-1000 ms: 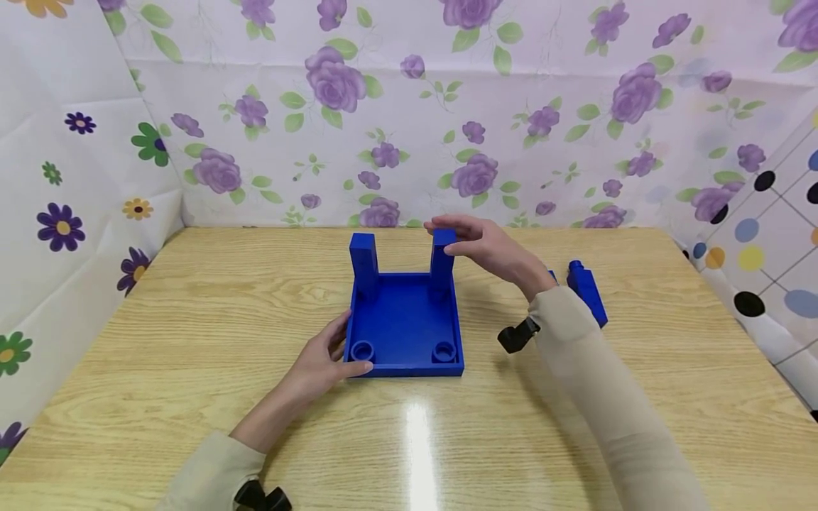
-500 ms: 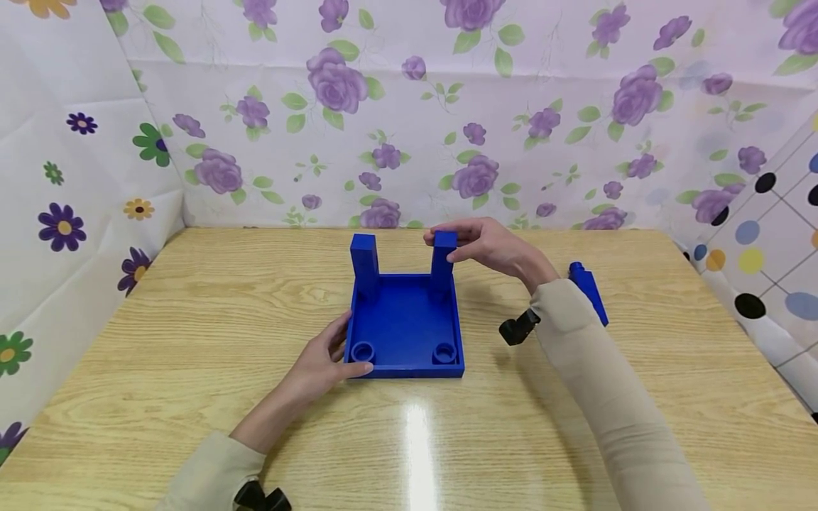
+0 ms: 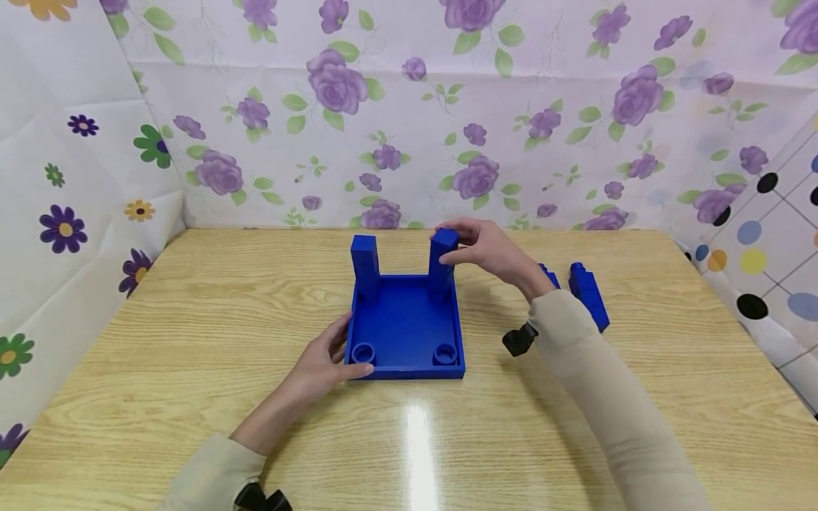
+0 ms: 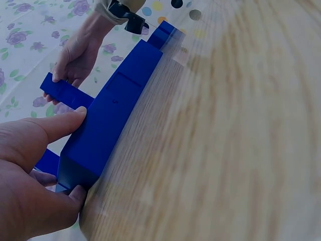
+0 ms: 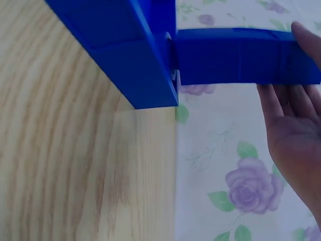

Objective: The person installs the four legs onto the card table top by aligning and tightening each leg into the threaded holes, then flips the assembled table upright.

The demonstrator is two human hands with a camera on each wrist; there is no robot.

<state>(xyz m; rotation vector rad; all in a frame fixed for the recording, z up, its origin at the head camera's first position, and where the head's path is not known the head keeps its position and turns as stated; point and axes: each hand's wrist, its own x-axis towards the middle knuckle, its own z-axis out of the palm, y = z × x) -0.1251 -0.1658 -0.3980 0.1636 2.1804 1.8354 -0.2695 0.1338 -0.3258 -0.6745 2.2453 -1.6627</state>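
A blue square toy tabletop (image 3: 405, 323) lies with its raised rim upward on the wooden table. One blue leg (image 3: 366, 262) stands upright at its far left corner. At the far right corner stands another blue leg (image 3: 441, 266), its top turned at an angle to the rim. My right hand (image 3: 491, 250) grips this leg near its top, between thumb and fingers. My left hand (image 3: 317, 367) holds the tabletop's near left corner, thumb on the front rim, fingers along the side. Round sockets show at the near left (image 3: 363, 353) and near right (image 3: 445, 354) corners.
Two loose blue legs lie on the table to the right: one leg (image 3: 588, 294) shows most of its length, the other leg (image 3: 548, 275) is partly behind my right forearm. A floral cloth (image 3: 409, 142) hangs along the table's back edge.
My right hand has turned the far right leg about its upright axis, so its top is now skewed. The left hand and tabletop have stayed put.
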